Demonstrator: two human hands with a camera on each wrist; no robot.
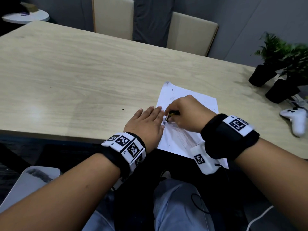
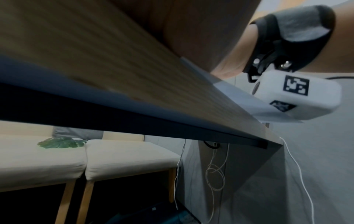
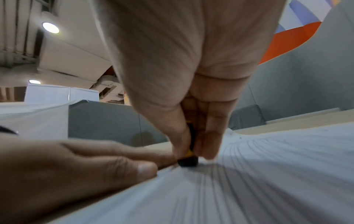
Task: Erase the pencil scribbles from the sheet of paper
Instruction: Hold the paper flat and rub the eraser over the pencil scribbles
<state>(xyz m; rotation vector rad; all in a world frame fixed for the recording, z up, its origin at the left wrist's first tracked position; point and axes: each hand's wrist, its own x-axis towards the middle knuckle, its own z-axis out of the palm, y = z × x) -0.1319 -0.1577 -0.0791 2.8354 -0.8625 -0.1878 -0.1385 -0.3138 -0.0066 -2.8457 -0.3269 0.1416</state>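
Note:
A white sheet of paper [image 1: 180,137] lies at the near edge of the wooden table [image 1: 83,72], with faint pencil lines [image 3: 239,174] across it. My right hand [image 1: 185,112] pinches a small black and yellow eraser [image 1: 170,115], whose black tip [image 3: 187,162] presses on the paper near its left edge. A dark smudge [image 1: 164,123] shows just below the tip. My left hand [image 1: 146,125] lies flat with straight fingers on the table and the paper's left edge, beside the eraser. In the left wrist view only the table edge and my right wrist show.
Two potted plants in black pots [image 1: 273,80] stand at the table's right end, with a white game controller [image 1: 295,119] near them. Beige chairs [image 1: 191,34] stand behind the table. A dark crumb [image 1: 123,109] lies left of the paper.

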